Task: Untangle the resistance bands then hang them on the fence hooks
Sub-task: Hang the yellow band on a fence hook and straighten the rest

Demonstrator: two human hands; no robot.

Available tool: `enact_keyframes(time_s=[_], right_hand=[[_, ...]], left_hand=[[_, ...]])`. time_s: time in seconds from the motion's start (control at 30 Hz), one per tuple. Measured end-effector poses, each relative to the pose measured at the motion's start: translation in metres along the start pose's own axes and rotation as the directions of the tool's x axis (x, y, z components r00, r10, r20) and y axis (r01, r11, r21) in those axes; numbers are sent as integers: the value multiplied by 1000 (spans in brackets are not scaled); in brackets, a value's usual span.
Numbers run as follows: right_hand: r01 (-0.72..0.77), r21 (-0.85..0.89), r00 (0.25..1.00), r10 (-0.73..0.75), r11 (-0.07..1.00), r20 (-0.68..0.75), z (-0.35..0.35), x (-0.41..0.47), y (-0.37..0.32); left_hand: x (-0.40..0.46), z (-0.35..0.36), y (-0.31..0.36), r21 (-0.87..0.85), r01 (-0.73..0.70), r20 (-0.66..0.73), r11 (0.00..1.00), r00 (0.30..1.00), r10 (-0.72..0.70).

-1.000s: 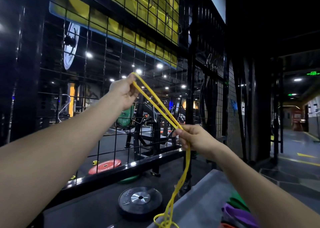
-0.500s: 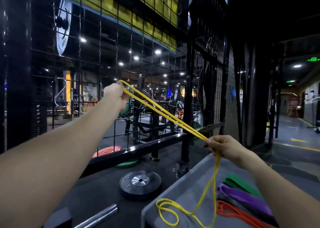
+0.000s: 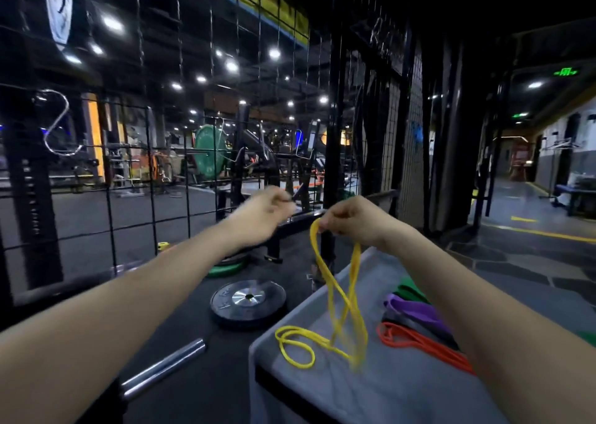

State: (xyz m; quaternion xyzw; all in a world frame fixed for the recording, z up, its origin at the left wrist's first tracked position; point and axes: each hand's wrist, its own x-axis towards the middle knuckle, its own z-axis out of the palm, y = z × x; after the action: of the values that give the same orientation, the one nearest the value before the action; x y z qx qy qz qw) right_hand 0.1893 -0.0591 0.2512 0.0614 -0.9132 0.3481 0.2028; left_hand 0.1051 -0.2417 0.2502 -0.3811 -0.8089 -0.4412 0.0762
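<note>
- Dim gym hall with ceiling lights behind a black wire fence (image 3: 148,152); a silver S-shaped hook (image 3: 56,123) hangs on the fence at the left.
- A grey desk (image 3: 403,388) stands in the lower right, beside a black weight plate (image 3: 248,301) and a chrome barbell end (image 3: 163,367) on the floor.
- The right hand (image 3: 351,218) pinches the top of the yellow resistance band (image 3: 338,297), its fingers curled round it.
- The yellow band hangs twisted from that hand, and its lower loops lie on the desk.
- The left hand (image 3: 264,212) is blurred just left of the right hand, fingers loosely curled; whether it holds anything cannot be told.
- Orange band (image 3: 416,343), purple band (image 3: 416,310) and green band (image 3: 411,288) lie together on the desk, right of the yellow one.
</note>
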Motion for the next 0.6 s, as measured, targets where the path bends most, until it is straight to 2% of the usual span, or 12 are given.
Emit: enact_keyframes(time_s=[0.07, 0.17, 0.23, 0.27, 0.43, 0.6], right_hand=[[18, -17, 1000, -18, 1000, 26, 7, 1, -2], [-2, 19, 1000, 2, 1000, 14, 3, 1, 1], [-24, 78, 1000, 24, 997, 2, -1, -2, 6], [-25, 117, 1000, 25, 993, 0, -3, -4, 7], [-15, 167, 999, 19, 986, -25, 1, -5, 11], [-32, 170, 998, 40, 985, -45, -8, -6, 20]], left_hand=[[-7, 27, 11, -47, -34, 211, 998, 976, 43], [-11, 47, 8, -176, 24, 280, 984, 960, 26], [-10, 51, 10, -262, 55, 235, 964, 972, 8], [-9, 52, 13, -249, 49, 210, 967, 978, 5], [7, 33, 29, -68, -25, 49, 997, 998, 28], [18, -10, 26, -206, 53, -144, 977, 986, -84]])
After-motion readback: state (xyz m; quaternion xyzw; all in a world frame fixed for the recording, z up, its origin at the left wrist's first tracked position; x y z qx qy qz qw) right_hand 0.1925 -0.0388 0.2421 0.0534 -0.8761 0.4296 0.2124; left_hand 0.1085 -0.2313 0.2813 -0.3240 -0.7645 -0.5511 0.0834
